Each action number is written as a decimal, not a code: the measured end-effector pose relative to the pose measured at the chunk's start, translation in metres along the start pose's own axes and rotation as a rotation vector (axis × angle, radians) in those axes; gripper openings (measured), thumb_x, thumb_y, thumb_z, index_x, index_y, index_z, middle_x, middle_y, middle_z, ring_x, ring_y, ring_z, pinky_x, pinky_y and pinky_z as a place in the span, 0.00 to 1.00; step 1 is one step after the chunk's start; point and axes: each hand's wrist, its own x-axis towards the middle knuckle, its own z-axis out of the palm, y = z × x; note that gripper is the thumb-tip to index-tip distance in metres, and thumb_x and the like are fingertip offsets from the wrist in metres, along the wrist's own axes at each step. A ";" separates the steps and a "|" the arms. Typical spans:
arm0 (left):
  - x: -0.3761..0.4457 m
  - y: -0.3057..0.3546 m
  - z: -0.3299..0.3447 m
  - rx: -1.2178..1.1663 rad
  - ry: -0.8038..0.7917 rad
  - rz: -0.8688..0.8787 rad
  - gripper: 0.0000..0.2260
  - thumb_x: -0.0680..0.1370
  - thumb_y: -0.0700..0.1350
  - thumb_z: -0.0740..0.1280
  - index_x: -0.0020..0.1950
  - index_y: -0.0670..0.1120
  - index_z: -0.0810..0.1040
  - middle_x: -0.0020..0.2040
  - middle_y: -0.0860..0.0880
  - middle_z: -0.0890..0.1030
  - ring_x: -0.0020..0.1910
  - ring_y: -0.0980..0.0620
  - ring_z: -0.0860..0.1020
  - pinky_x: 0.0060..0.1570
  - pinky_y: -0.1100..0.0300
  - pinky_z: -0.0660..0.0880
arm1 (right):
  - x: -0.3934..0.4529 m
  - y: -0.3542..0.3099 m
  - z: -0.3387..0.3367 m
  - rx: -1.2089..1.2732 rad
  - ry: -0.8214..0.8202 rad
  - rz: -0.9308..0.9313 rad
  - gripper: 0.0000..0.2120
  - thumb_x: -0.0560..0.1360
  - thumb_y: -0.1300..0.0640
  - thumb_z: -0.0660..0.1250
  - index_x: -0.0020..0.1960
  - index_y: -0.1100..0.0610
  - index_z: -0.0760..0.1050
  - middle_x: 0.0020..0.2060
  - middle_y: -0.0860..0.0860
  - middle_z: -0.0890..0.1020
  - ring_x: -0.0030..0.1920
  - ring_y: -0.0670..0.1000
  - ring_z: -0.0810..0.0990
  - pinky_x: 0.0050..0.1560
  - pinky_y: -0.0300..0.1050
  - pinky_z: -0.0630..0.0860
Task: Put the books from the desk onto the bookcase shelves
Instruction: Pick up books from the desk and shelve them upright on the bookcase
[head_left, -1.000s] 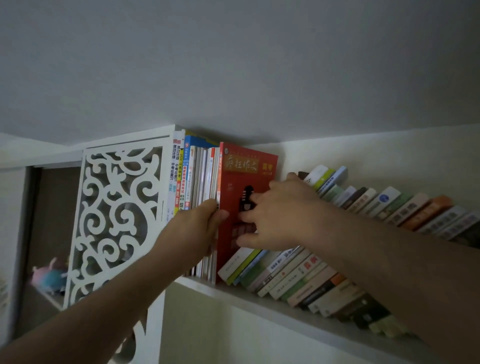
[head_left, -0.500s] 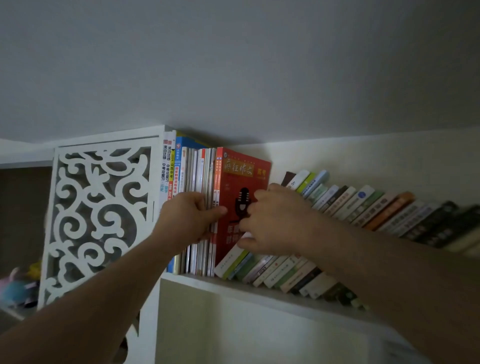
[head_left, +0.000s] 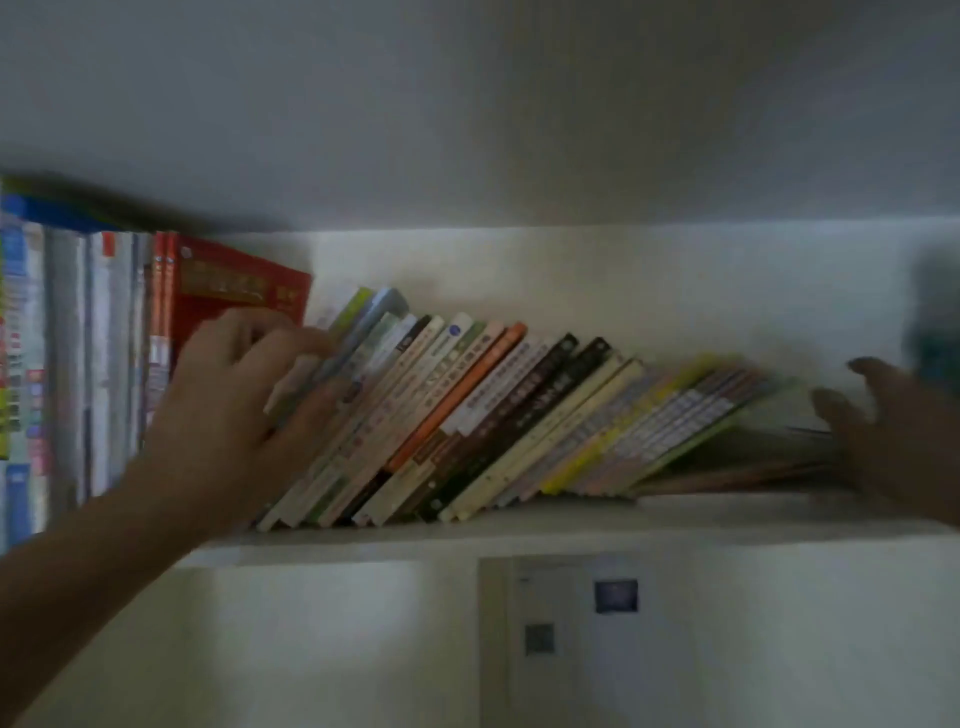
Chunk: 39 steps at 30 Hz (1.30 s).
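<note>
White shelf (head_left: 571, 535), upright books (head_left: 67, 364), leaning books (head_left: 467, 415)

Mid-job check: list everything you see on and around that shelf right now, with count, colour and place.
upright books: several, blue, white and grey spines, shelf's left end
red book: one, red with yellow title band, upright, right of those
leaning books: a long row, count unclear, white, green, orange, dark brown, yellow, slanting right
shelf: one, white, under the books
wall panel: one, pale with two dark stickers, below shelf
left hand: on the first leaning books, fingers curled
right hand: blurred, fingers spread, at the row's right end
</note>
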 end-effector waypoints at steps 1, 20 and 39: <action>0.012 0.016 0.016 -0.028 -0.020 0.100 0.18 0.81 0.57 0.63 0.64 0.50 0.81 0.62 0.44 0.78 0.60 0.45 0.73 0.57 0.50 0.69 | -0.007 0.001 -0.003 -0.101 -0.067 0.082 0.40 0.77 0.24 0.54 0.82 0.46 0.62 0.71 0.60 0.76 0.68 0.70 0.76 0.66 0.57 0.75; 0.140 0.332 0.216 -0.025 -0.588 0.806 0.27 0.79 0.62 0.65 0.78 0.61 0.65 0.69 0.50 0.77 0.65 0.46 0.76 0.62 0.48 0.72 | -0.083 0.046 -0.024 -0.089 0.053 -0.164 0.11 0.76 0.56 0.66 0.35 0.50 0.78 0.32 0.42 0.79 0.39 0.42 0.75 0.37 0.40 0.69; 0.163 0.347 0.246 0.306 -0.732 0.746 0.17 0.77 0.53 0.68 0.67 0.57 0.77 0.61 0.48 0.78 0.57 0.44 0.79 0.44 0.54 0.70 | -0.090 -0.014 -0.019 0.144 -0.159 -0.006 0.14 0.78 0.43 0.65 0.60 0.47 0.81 0.48 0.42 0.84 0.47 0.43 0.80 0.52 0.46 0.78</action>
